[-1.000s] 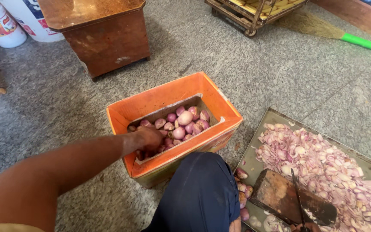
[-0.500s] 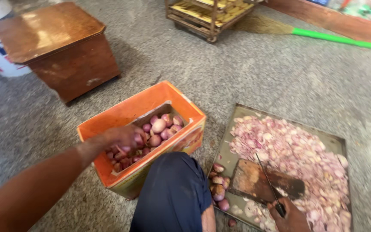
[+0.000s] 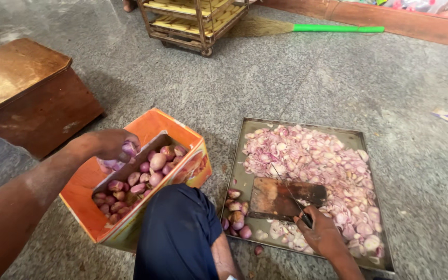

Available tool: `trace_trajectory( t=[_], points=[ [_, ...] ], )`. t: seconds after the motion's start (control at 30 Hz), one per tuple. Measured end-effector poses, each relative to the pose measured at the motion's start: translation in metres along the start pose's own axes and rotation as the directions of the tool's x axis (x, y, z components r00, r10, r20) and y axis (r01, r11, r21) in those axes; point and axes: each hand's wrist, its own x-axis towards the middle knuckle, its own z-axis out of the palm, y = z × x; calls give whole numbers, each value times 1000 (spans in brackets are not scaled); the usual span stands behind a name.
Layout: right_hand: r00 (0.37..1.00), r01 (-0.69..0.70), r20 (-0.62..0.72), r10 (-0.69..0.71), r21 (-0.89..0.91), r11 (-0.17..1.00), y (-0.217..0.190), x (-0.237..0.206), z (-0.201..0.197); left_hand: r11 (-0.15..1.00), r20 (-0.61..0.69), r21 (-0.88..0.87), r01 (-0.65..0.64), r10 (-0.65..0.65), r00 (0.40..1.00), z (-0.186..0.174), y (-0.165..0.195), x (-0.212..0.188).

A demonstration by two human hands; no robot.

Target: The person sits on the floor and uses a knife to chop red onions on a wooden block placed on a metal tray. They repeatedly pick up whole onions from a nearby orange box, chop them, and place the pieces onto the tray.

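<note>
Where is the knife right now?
In the head view, lower right: the knife is in the right hand, blade over the wooden board on the metal tray.

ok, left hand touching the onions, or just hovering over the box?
Touching. The head view shows the left hand closed around purple peeled onions, which show between its fingers, above the orange box.

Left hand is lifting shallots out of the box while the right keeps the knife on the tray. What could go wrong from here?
1. The left hand clutches several shallots loosely; one could drop onto the floor beside the orange box.
2. The right hand holds the knife with eyes turned leftward; the blade might slip off the wooden board.
</note>
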Motion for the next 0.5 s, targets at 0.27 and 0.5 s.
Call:
trace_trajectory(
  t=[0.27,0.5],
  points=[
    [1000,9,-11,-9,0,1000,0,0,-3,964,-97,160,-213,230,968,-25,39,-30],
    [984,170,-55,-167,50,984,0,3,3,813,-8,-512,-277,318,948,-19,140,-36]
  ],
)
